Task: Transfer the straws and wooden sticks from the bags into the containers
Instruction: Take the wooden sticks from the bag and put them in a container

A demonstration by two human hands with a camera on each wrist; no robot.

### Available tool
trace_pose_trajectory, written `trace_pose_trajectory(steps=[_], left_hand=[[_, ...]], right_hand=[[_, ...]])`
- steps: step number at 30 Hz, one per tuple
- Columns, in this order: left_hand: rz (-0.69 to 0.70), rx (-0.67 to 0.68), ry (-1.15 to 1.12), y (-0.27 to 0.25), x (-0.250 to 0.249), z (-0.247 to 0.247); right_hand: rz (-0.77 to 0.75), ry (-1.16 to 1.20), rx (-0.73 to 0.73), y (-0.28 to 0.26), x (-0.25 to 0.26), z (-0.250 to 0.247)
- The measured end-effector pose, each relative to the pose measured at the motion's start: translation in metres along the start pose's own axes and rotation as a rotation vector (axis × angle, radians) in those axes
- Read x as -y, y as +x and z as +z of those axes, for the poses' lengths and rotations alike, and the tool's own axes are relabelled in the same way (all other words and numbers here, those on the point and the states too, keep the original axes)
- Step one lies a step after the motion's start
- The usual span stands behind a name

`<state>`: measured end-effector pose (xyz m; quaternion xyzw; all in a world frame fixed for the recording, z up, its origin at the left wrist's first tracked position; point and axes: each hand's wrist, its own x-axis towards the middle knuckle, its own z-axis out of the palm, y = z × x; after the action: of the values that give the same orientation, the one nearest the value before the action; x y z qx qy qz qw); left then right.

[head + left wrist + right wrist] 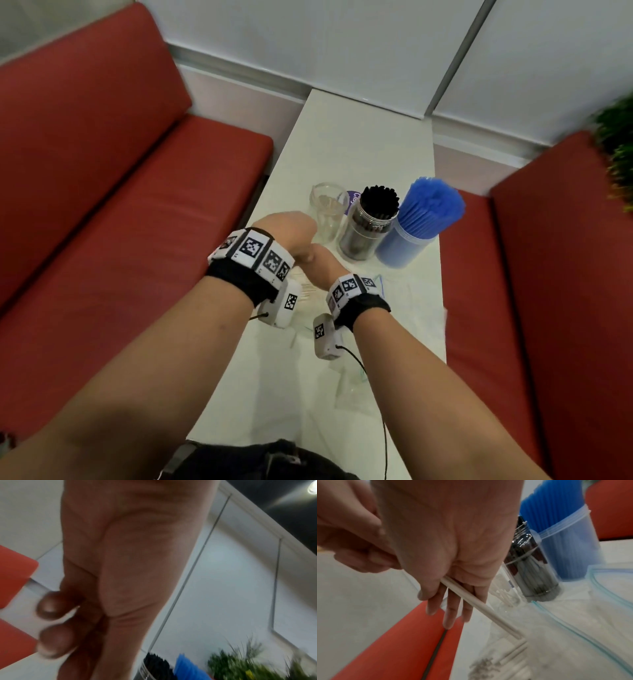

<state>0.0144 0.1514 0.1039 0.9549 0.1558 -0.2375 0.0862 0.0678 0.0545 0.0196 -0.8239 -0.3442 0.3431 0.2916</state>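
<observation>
Three containers stand in a row on the narrow white table (pixel 363 137) that runs away from you toward a pale panelled wall, with a red bench (pixel 102 192) along each long side. Taking the black-straw jar (pixel 368 226) as the landmark: the clear glass (pixel 327 212), with a few pale sticks in its bottom, stands just left of it, and the tub of blue straws (pixel 416 222) touches its right side. A green plant (pixel 616 144) shows well to the right of the jar, above the right bench. Nearer you than the jar, a clear zip bag (pixel 573 622) lies flat on the table with more wooden sticks (pixel 510 658) inside it. Your two hands meet just in front of the jar and hide part of the bag. Your right hand (pixel 450 547) holds a couple of pale wooden sticks (pixel 481 605) against its fairly straight fingers, thumb pressing on them. Your left hand (pixel 291 228) has its fingers curled; whether it grips anything cannot be told.
</observation>
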Motion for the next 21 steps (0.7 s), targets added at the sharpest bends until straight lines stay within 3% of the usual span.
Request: trace_pose_trajectory(steps=[2,4,6,7,8,10,12,14,17,21], left_hand=[[0.071,-0.195,-0.261,-0.009,0.009,-0.013],[0.123,-0.413,-0.690,-0.015,0.015,-0.018],[0.048,-0.568,-1.192,-0.011,0.017,-0.011],[-0.051,-0.571,-1.401,-0.007,0.017,-0.004],[-0.160,-0.509,-1.554,-0.005,0.017,0.006],[-0.284,-0.236,-1.738,-0.001,0.016,0.027],[-0.272,0.090,-1.923,0.000,0.012,0.043],[-0.195,0.309,-2.165,0.001,0.006,0.053],[-0.077,0.413,-2.484,0.002,-0.003,0.051],[-0.038,0.345,-2.494,0.004,-0.004,0.045]], right_hand=[[-0.002,0.323,-0.077,-0.002,0.005,-0.007],[-0.035,0.531,-0.189,-0.005,0.013,-0.021],[-0.093,0.637,-0.273,-0.010,0.025,-0.037],[-0.132,0.706,-0.301,-0.012,0.031,-0.046],[-0.169,0.776,-0.318,-0.014,0.040,-0.055],[-0.234,0.876,-0.345,-0.019,0.058,-0.068],[-0.283,0.945,-0.358,-0.023,0.072,-0.076],[-0.303,0.958,-0.359,-0.030,0.082,-0.079],[-0.293,0.839,-0.359,-0.040,0.083,-0.078],[-0.272,0.599,-0.337,-0.047,0.077,-0.086]])
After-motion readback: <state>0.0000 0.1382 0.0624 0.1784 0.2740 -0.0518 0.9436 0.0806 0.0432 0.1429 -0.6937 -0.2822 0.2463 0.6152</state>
